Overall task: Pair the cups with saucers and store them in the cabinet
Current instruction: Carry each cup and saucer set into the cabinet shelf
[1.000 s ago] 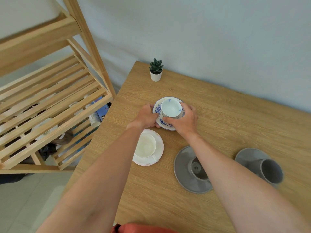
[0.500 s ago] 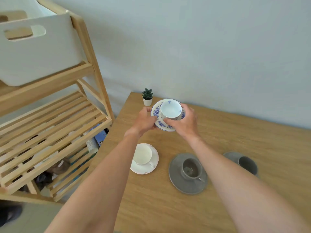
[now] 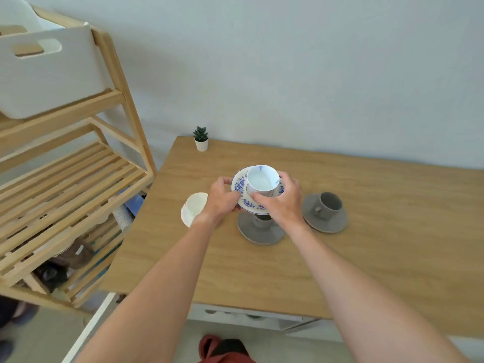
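Left hand: the left hand (image 3: 219,200) grips the left rim of the blue-flowered saucer (image 3: 242,191), fingers curled.
Right hand: the right hand (image 3: 281,200) pinches the saucer's right side, thumb on top.
Cup: the white cup (image 3: 262,180) stands upright on the saucer, mouth up, held above the table (image 3: 366,258).
Around: a white cup set (image 3: 194,207) lies left, two grey sets (image 3: 324,213) right and below; the wooden shelf (image 3: 70,179) stands left of the table edge.
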`<action>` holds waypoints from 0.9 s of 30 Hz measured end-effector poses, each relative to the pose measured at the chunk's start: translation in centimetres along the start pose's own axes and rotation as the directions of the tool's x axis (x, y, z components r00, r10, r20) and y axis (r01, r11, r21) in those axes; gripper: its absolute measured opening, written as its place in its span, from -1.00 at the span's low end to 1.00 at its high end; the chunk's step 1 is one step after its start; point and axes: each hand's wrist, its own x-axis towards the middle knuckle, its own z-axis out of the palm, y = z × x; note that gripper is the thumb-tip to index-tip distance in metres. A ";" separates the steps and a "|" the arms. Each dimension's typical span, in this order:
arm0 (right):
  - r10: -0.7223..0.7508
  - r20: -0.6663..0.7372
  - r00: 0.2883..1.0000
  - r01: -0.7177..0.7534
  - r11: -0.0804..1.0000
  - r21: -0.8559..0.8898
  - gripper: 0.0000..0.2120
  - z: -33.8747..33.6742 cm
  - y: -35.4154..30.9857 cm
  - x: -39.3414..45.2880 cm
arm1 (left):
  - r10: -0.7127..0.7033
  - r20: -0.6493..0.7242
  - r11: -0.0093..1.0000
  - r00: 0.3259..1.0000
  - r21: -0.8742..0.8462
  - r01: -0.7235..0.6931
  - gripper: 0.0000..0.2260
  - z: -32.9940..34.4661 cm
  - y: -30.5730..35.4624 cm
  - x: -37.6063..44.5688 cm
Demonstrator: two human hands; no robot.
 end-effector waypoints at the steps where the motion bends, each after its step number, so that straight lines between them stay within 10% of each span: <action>1: 0.000 0.001 1.000 0.000 1.000 -0.008 -0.36 -0.6 0.5 -1.7 | -0.003 0.004 1.000 1.000 0.004 0.003 -0.73 0.5 -0.8 -1.5; 27: 0.191 0.156 0.969 -0.182 0.981 -0.068 -0.25 -0.9 16.0 -36.0 | -0.336 -0.031 0.938 0.941 0.084 0.338 -0.73 2.7 -26.7 -27.2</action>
